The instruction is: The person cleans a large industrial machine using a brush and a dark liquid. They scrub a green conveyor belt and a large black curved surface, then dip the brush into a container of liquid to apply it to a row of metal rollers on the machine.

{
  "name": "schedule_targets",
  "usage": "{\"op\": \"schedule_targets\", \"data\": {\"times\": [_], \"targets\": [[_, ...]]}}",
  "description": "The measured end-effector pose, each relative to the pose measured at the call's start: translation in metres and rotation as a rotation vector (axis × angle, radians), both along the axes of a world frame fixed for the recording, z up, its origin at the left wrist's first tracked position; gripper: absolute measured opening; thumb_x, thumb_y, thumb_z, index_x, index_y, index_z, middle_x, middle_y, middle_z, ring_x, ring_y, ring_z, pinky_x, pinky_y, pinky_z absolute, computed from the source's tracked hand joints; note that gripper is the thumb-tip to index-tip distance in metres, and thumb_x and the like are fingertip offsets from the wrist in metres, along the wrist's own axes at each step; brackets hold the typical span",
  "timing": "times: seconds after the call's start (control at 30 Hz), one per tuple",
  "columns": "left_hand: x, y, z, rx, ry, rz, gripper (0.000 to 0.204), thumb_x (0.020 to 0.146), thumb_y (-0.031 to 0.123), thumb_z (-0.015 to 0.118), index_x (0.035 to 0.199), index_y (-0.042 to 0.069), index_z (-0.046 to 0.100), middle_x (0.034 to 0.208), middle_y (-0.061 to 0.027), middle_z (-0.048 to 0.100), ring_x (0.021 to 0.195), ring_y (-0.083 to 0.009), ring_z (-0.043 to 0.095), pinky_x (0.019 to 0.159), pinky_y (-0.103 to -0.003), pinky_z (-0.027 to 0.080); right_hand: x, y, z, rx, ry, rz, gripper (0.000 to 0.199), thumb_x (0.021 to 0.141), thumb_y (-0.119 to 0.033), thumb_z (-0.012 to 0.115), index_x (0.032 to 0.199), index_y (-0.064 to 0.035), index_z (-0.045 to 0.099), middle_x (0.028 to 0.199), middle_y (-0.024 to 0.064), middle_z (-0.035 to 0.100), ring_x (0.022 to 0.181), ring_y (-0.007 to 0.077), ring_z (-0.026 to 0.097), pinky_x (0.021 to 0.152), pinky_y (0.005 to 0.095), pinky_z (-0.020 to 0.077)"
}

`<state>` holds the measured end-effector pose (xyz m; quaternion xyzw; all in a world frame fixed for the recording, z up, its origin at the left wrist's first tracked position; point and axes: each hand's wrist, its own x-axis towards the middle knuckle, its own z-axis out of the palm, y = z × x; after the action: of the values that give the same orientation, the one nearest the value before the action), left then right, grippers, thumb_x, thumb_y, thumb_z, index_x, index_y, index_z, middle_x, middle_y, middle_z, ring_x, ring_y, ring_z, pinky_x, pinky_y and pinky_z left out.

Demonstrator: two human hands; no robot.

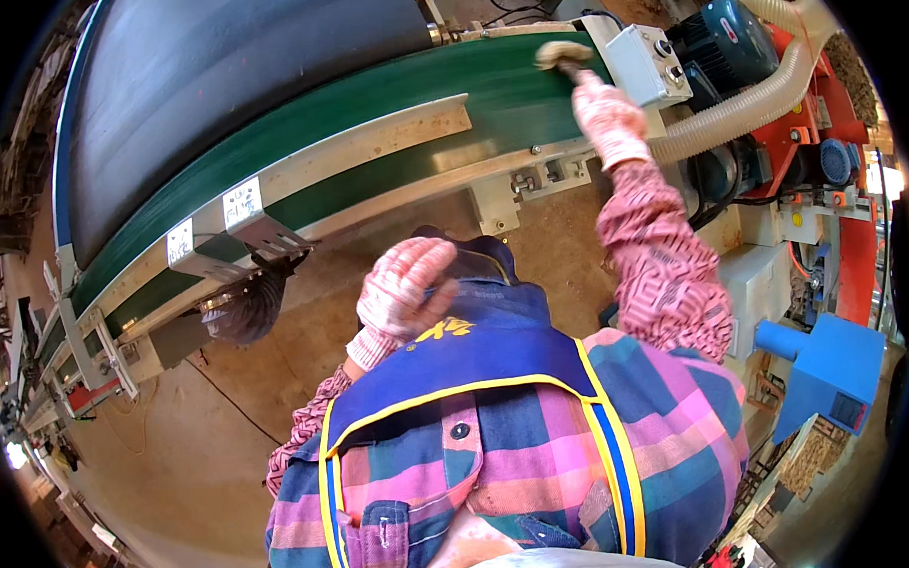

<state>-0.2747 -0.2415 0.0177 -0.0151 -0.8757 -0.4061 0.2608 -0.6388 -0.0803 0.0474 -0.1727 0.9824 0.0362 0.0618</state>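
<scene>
Brush (pixel 563 54) on green conveyor belt (pixel 388 111)
Right hand (pixel 607 113) fist clamped on brush handle; left hand (pixel 407 289) loosely curled, empty, by apron (pixel 477 348).

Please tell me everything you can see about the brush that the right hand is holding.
The brush has a round, pale tan head that looks dusty, on a short dark handle. The gloved right hand grips the handle from below, arm stretched forward. The head rests on or just above the green conveyor belt, beside a grey control box.

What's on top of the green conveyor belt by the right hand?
A brush rests on the green belt, its handle gripped in the gloved right hand. The belt under the brush head is covered; the rest in view shows nothing else on it.
</scene>
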Motion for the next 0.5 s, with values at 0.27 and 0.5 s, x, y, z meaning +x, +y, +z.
{"op": "schedule_targets", "data": {"times": [0.27,0.5], "targets": [[0.006,0.002,0.006,-0.039,-0.022,-0.014,0.049,0.074,0.007,0.080,0.121,0.005,0.066,0.112,-0.0150,0.069,0.104,-0.0368,0.066,0.092,-0.045,0.055,0.060,-0.035,0.013,-0.035,0.076,0.224,0.040,0.104,-0.043,0.035,0.126,-0.0257,0.064,0.094,0.0152,0.075,0.084,0.0343,0.073,0.077,0.0475,0.0590],[0.003,0.004,0.006,-0.023,-0.042,-0.003,0.046,0.073,0.007,0.080,0.118,0.004,0.067,0.111,-0.0159,0.069,0.104,-0.0365,0.067,0.093,-0.044,0.055,0.098,-0.038,0.014,-0.019,0.085,0.459,0.042,0.106,-0.042,0.034,0.132,-0.0250,0.061,0.085,0.0153,0.074,0.077,0.0337,0.072,0.070,0.0471,0.0590]]}}
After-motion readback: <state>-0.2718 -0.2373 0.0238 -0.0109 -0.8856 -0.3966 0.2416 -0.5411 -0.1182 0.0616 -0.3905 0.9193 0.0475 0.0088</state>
